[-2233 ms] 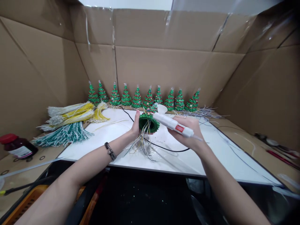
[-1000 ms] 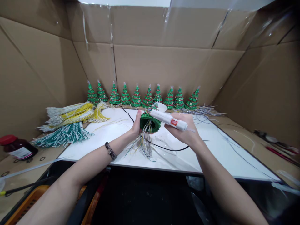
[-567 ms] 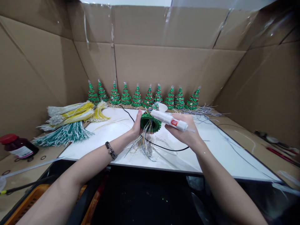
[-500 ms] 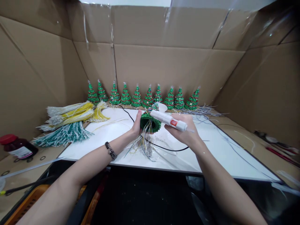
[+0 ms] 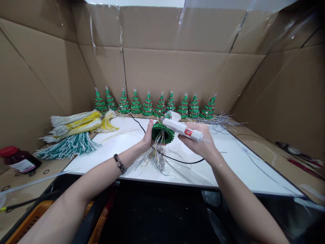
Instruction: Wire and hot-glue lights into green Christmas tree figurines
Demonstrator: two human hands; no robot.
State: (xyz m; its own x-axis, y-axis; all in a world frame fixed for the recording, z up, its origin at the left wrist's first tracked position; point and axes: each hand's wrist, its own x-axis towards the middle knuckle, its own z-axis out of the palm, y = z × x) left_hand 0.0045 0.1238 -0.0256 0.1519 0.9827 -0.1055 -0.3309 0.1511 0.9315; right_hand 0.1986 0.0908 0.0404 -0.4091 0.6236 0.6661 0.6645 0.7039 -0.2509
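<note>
My left hand grips a small green Christmas tree by its side, with the hollow base turned toward me. Thin wires in white, yellow and green hang out of that opening over the white board. In my right hand is a white hot glue gun with a red label and a clear stick at its rear. Its front end is at the tree's upper edge; I cannot tell whether the nozzle touches. The fingers of both hands are partly hidden.
Decorated trees line the back of the white board. Bundles of yellow and white wire and green wire lie left, near a red-lidded jar. A black cable crosses the board. Red-handled tools lie right.
</note>
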